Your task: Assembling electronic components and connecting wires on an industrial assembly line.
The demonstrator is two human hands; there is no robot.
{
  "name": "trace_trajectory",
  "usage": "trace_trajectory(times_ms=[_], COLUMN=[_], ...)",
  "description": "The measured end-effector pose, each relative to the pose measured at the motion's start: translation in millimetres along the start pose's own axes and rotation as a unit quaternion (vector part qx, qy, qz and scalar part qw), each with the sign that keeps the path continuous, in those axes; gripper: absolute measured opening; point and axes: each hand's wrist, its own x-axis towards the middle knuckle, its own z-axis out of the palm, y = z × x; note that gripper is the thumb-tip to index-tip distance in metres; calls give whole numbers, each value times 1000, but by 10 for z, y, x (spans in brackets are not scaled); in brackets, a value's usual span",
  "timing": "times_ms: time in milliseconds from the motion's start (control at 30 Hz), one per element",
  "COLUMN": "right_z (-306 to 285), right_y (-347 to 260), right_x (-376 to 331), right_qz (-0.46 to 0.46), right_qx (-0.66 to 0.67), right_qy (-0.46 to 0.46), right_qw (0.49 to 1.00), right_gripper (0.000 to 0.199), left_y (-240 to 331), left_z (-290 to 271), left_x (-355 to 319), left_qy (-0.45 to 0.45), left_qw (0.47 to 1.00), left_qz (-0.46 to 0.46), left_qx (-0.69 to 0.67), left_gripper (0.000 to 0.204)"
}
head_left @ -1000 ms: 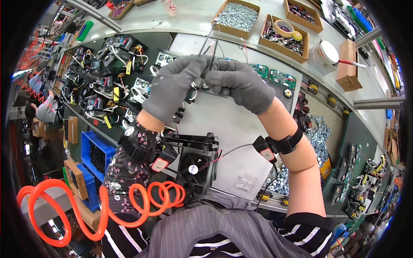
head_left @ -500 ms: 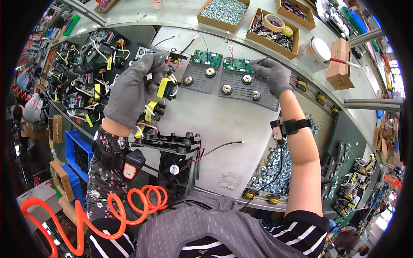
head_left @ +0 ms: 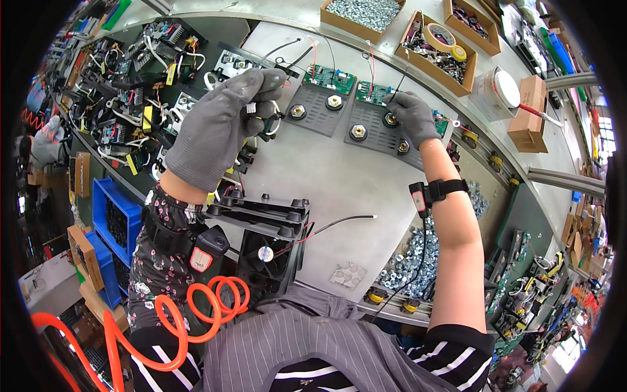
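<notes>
My left hand (head_left: 228,117), in a grey glove, is raised left of the plates with its fingers curled closed. A small white piece (head_left: 251,108), like a connector, shows between them; the rest of what it grips is hidden. At the far side, my gloved right hand (head_left: 413,117) pinches a thin black wire (head_left: 401,80) that stands up from its fingertips. Beneath this hand lies a dark slotted plate (head_left: 372,134) with brass-coloured nuts and a green circuit board (head_left: 371,93). A similar plate (head_left: 313,116) with another green board (head_left: 332,78) sits beside it.
A black frame with a fan (head_left: 264,253) stands near me, its cable (head_left: 339,225) lying on the worktable (head_left: 313,176). Wired assemblies (head_left: 134,108) crowd the left. Loose metal nuts (head_left: 418,258) fill a tray at right. Parts boxes (head_left: 434,55) and a white bucket (head_left: 499,88) stand behind.
The view has shifted slightly. My left hand has moved right, toward the plates. My right hand has come left and nearer over its plate, and the black wire now points more upright.
</notes>
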Motion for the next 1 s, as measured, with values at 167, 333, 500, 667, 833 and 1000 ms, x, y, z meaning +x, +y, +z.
trace_trajectory(times_ms=[167, 333, 500, 667, 833, 1000], right_z=[24, 32, 48, 57, -127, -360], right_y=[-23, -97, -109, -102, -584, -1553], right_x=[24, 64, 62, -5, -407, -995], right_qz=[-10, 51, 71, 41, 84, 42], right_qx=[-42, -108, -138, -121, 101, 380], right_qy=[11, -2, 22, 46, 97, -60], right_qw=[999, 993, 988, 991, 987, 922], right_gripper=[17, 19, 21, 27, 26, 26], left_y=[-6, 7, 26, 75, 239, 285], left_z=[-30, -51, -82, -138, -61, 224], left_x=[12, -4, -73, -93, -209, -342], left_qy=[-19, -30, -14, -81, -77, -108], left_qw=[1000, 999, 998, 988, 991, 992], left_qz=[3, 12, 27, 0, -17, 40], left_qx=[-2, -17, -48, -132, -109, 47], left_gripper=[37, 38, 38, 35, 34, 42])
